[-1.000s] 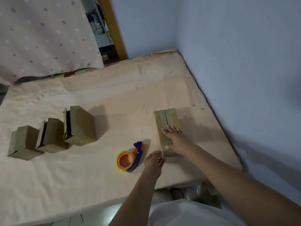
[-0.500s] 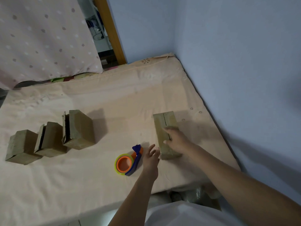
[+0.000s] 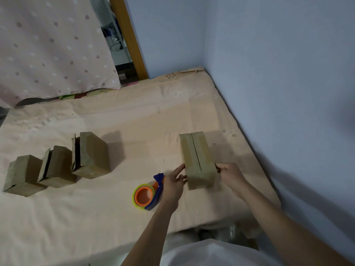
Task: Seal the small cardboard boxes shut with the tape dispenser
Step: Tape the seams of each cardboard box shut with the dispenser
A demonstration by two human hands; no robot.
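Note:
A small cardboard box lies on the bed at the right, its two top flaps meeting along a dark seam. My left hand touches the box's left side with straight fingers. My right hand is at the box's right side, fingers curled against its near corner. The tape dispenser, blue with an orange core and a yellowish roll, lies on the sheet just left of my left hand, held by neither hand. Three more cardboard boxes stand in a row at the left, two with flaps ajar.
The bed is covered by a peach sheet. A blue wall runs close along its right edge. A dotted pink cloth hangs at the back left beside a wooden door frame. The bed's near edge lies just below the dispenser.
My right hand came off the top of the box and went to its right side. My left hand moved up from near the dispenser to the box's left side.

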